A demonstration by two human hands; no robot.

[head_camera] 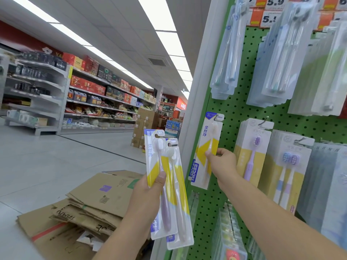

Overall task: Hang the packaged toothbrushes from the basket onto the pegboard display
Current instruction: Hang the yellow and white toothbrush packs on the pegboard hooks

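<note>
Two spare toothbrush packs are standing upright, clamped in the left hand, while the right hand is pinching a third pack, its hang hole at twelve o'clock meeting the pegboard hook.

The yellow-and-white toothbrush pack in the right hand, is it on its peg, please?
On: the yellow-and-white toothbrush pack, pinched by the right hand, has its hang tab over the metal peg.

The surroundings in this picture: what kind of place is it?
Most likely a supermarket aisle: long stocked shelves, a green pegboard hung with packaged toothbrushes, and price tags above it.
</note>
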